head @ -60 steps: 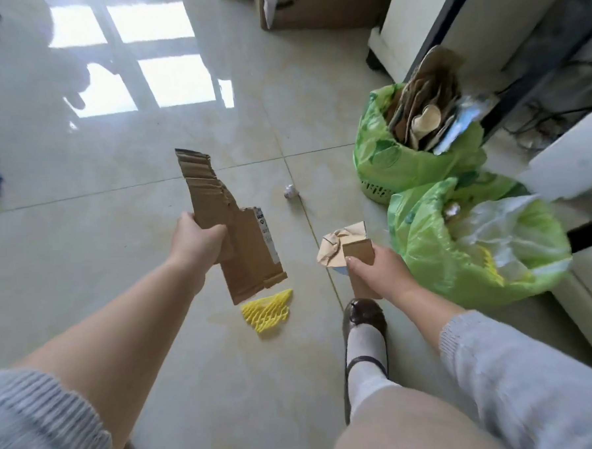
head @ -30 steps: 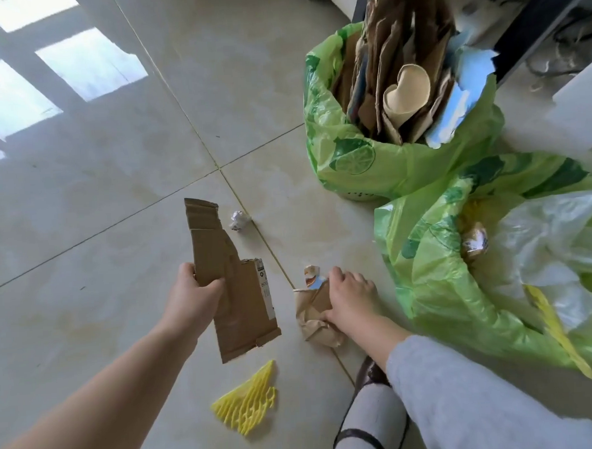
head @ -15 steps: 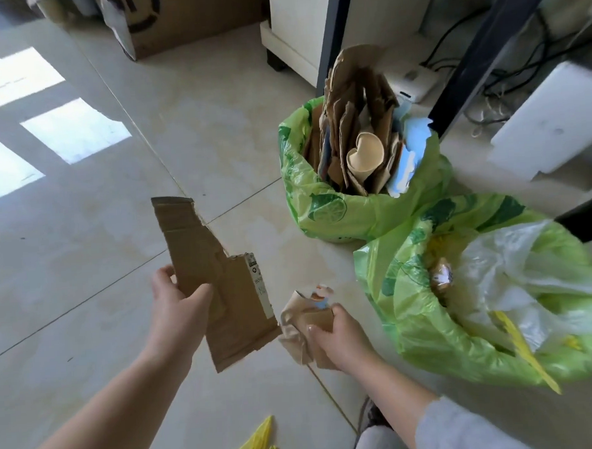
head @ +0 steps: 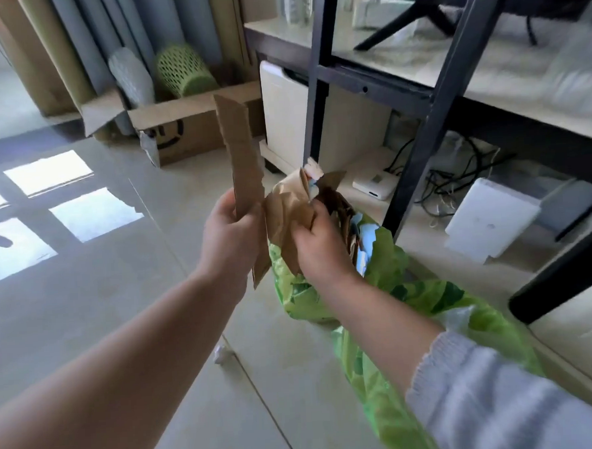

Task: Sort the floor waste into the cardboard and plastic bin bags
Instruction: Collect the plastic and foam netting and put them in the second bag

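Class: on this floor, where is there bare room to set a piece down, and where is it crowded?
Free: the tiled floor left of the left hand, in front of the cardboard box. One small crumpled scrap lies nearer. Crowded: right, around the green bin bags and the cables under the shelf.

We see a long torn strip of brown cardboard [head: 244, 158] standing almost straight up, right beside a crumpled wad of brown paper [head: 288, 207]. Both are up in the air above a green plastic bin bag full of cardboard scraps [head: 305, 299]. A second green plastic bin bag [head: 382, 401] lies just beside it on the floor
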Demonstrator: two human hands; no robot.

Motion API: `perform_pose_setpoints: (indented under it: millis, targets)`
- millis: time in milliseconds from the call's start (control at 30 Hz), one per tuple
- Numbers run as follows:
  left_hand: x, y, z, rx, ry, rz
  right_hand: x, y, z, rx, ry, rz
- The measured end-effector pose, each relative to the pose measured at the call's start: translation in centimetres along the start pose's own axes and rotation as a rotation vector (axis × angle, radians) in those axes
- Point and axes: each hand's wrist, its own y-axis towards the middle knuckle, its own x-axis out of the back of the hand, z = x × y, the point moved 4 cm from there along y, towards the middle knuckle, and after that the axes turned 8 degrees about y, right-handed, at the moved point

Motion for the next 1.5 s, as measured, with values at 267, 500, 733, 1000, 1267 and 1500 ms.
perform_pose_setpoints:
  millis: [267, 500, 733, 1000, 1267, 1500]
  targets:
    - [-3.0, 5.3, 3.3, 0.092, -0.187, 0.147, -1.8, 6.6, -2.8, -0.085, -0.209, 0.081]
    - [-5.4, 7.7, 7.9, 0.162, -0.364, 0.295, -1.3, 7.9, -5.6, 0.149, -0.495, 0.118]
    - [-6.4, 8.8, 9.6, 0.047, -0.336, 0.468, -0.2, 7.1, -6.2, 0.464, -0.923, -0.056]
    - [-6.4, 9.6, 12.1, 0.09, -0.035, 0.312, 0.1, 7.6, -7.5, 0.645, -1.174, -0.036]
    - [-6.6, 10.9, 11.5, -0.012, 0.786, 0.374, -0.1, 8.1, -8.7, 0.45, -1.354, 0.082]
    - [-0.8, 7.7, 12.8, 0.2, 0.281, 0.333, 0.8, 1.6, -5.6, 0.463, -1.071, 0.132]
